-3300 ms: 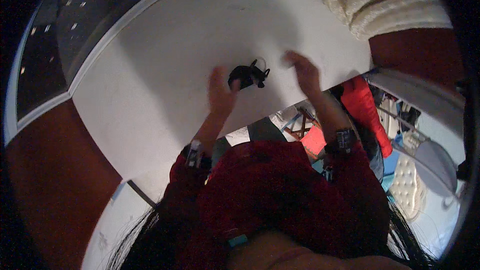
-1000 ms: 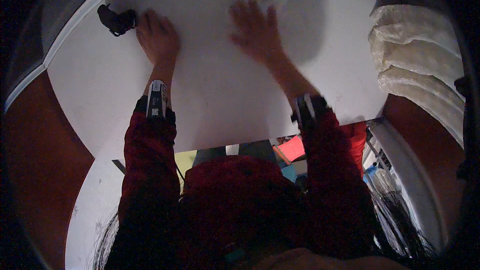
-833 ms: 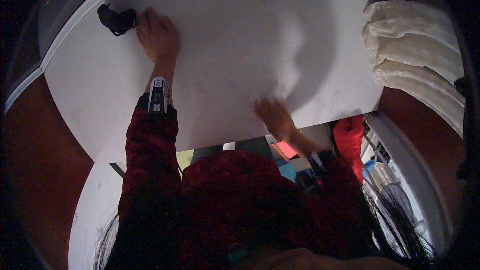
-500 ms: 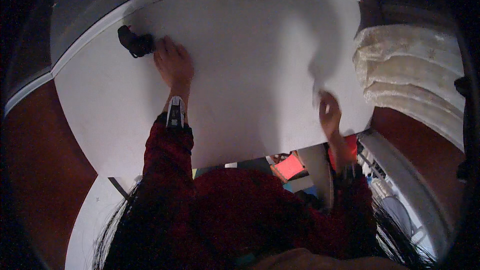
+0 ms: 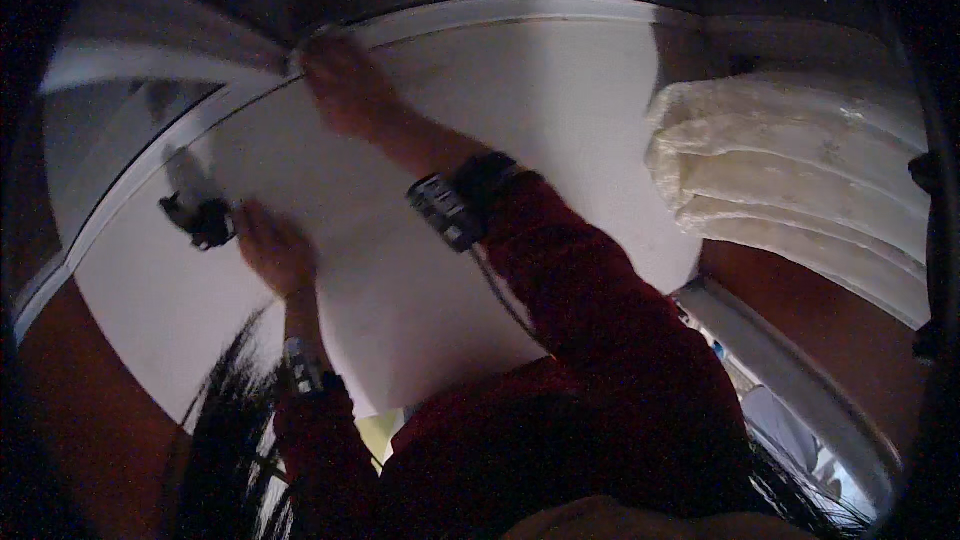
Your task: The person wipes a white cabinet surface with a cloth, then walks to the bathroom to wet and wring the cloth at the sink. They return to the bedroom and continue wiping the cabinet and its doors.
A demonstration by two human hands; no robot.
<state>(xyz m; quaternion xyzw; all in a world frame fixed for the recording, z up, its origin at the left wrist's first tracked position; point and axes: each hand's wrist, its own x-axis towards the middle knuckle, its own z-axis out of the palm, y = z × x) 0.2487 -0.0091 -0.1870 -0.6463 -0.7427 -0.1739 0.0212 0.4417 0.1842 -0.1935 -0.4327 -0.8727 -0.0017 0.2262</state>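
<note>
My left hand (image 5: 275,248) lies on a white board-like surface (image 5: 450,270), fingers stretched out. Just left of its fingertips is a small black object (image 5: 200,220), whose kind I cannot tell; whether they touch is unclear. Farther off, my right hand (image 5: 345,85) is at the white frame (image 5: 500,10) along the far edge, near a pale upright bar (image 5: 190,60). Its fingers are curled and blurred, with a whitish bit at their tips that I cannot make out. Both wrists carry dark bands with small devices; a cable runs from the right one.
A cream curtain (image 5: 790,160) hangs in folds at the right. Reddish-brown panels (image 5: 110,390) flank the white surface. A grey curved edge (image 5: 790,370) runs along the lower right, with cluttered items beyond. Dark panes lie past the frame.
My right hand has swung from the right side across to the far-left frame. The view has shifted, and my left hand with the black object now appears lower and farther left.
</note>
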